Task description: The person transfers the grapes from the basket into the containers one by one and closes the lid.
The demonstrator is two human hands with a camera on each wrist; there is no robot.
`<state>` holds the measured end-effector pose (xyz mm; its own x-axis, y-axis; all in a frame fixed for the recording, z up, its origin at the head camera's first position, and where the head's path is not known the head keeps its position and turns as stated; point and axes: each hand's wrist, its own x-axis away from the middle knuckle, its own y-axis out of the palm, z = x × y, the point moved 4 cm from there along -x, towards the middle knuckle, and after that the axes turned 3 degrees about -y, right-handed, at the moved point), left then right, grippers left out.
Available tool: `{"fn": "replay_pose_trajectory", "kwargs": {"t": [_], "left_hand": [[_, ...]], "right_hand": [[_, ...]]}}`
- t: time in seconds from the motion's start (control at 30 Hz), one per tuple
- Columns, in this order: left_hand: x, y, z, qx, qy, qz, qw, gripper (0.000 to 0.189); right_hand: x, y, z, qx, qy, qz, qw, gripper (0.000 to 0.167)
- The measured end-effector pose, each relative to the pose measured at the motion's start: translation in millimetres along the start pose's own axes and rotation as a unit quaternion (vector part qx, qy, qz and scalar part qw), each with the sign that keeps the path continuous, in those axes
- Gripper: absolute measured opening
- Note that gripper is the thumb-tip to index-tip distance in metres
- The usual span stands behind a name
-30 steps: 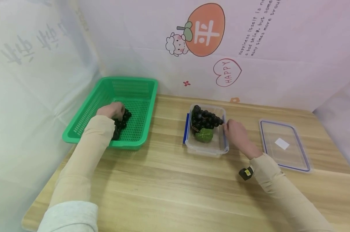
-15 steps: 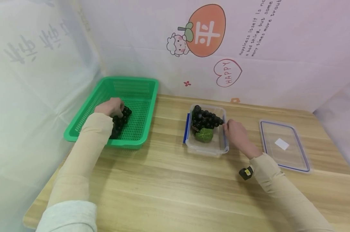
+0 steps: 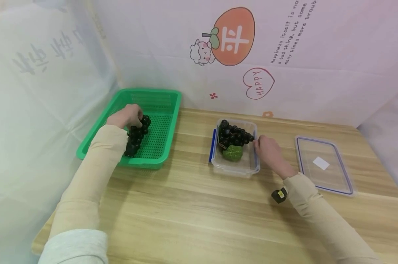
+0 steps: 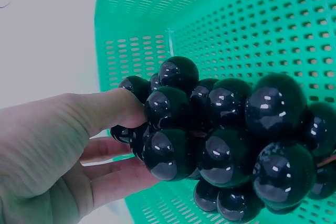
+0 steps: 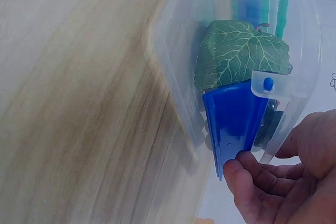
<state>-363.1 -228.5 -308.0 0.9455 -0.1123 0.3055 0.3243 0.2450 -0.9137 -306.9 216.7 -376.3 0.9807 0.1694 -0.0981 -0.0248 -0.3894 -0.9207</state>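
Standing on the worktop (image 3: pixel 192 212), the green basket (image 3: pixel 162 135) hosts what seems the step in hand, picking up its dark grape bunch (image 4: pixel 226 153); clearing the rim (image 3: pixel 146 161) would next call for a firm pinch and a straight lift. The clear box (image 3: pixel 233 170), well apart, contains a second bunch (image 3: pixel 235 136) and a green leaf (image 3: pixel 233 153), while its lid (image 3: pixel 331 176) lies flat farther right. The left hand (image 3: pixel 127 115) pinches the first bunch near one end, inside the basket; the right hand (image 3: pixel 270 153), fingers curled, holds the box's small blue flap (image 5: pixel 233 116).
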Motion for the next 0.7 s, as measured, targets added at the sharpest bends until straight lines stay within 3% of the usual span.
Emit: {"fn": "replay_pose_trajectory", "kwargs": {"t": [0.33, 0.7], "left_hand": [[7.7, -14.8, 17.9, -0.003, 0.020, 0.007, 0.9998, 0.023], [10.5, -24.4, 39.2, -0.026, 0.033, 0.014, 0.9990, 0.016]], "right_hand": [[0.8, -1.4, 2.0, -0.001, -0.003, 0.000, 1.0000, 0.030], [0.7, -0.3, 3.6, -0.012, 0.002, -0.016, 0.9998, 0.031]]}}
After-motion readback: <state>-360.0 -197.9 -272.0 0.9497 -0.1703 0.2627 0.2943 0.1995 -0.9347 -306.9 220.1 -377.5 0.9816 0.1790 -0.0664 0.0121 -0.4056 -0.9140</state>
